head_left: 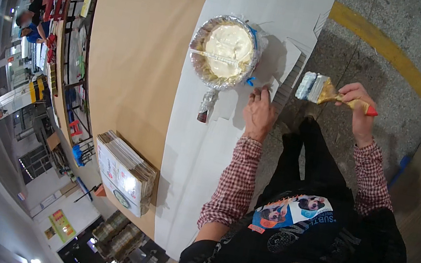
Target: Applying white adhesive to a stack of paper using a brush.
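My right hand (pixel 357 101) is wrapped round the handle of a wide paintbrush (pixel 330 93), held out over the floor to the right of the table. The brush has a yellow handle with a red tip, and its bristles are coated in white. At the table's right edge, my left hand (pixel 260 113) has its fingers bent together at the edge of a grey-white cardboard piece (pixel 279 59). Just beyond it stands a round pot (pixel 198 64) lined with clear plastic, holding cream-coloured paste (pixel 232 42). A strip spans its top, and its plastic-wrapped handle (pixel 207 105) points toward me.
White sheeting (pixel 184 183) covers the right part of the brown table (pixel 134 50). A stack of folded printed cartons (pixel 127 173) lies at its near left. Farther left, a person in blue (pixel 34 31) is beside a cluttered bench. A yellow line (pixel 384 41) marks the concrete floor.
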